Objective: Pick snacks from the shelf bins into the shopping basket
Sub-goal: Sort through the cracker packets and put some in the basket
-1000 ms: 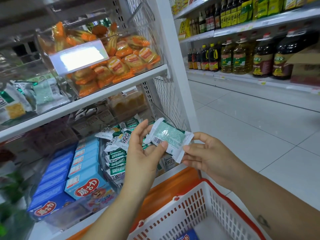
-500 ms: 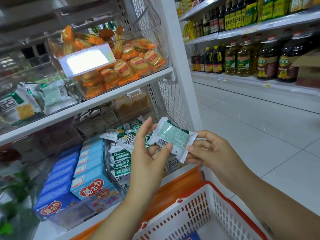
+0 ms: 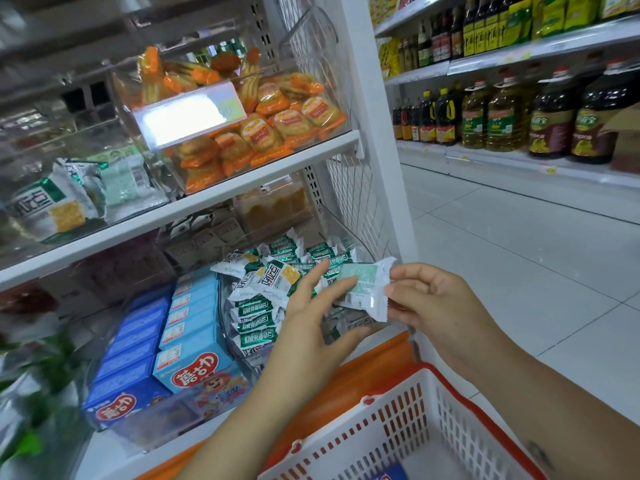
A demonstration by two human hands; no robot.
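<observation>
Green packet (image 3: 364, 288) between curled fingers of right hand (image 3: 441, 308); left hand (image 3: 311, 336) flat against it

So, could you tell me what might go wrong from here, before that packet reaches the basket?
1. The right hand pinches the packet only by its crimped end, up by the bin, with the basket lower down; it may slip and miss the basket.
2. The left hand is right at the heaped packets in the bin; pulling it away could drag a few loose ones out.
</observation>
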